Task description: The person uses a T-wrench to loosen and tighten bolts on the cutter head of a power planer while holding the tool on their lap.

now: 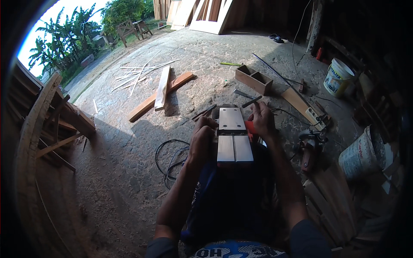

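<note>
An electric hand planer [232, 119] is turned sole up in front of my body, its two pale metal sole plates facing me and the dark cutter slot between them. My left hand [202, 135] is closed against its left side, the fingers partly hidden by it. On the right, my right hand [263, 120] wraps round the red part of the body [251, 127]. A short dark bar [251, 102] shows just beyond the right fingertips; whether they touch it I cannot tell. A dark cable [168, 160] lies looped on the floor to the left.
Two wooden pieces [146, 107] lie crossed ahead, near thin strips [140, 73]. A divided wooden box [254, 80] sits ahead right, a power strip [316, 118] nearer. Two buckets [338, 77] and a dark power tool [310, 150] stand right; stacked timber [56, 116] rises left.
</note>
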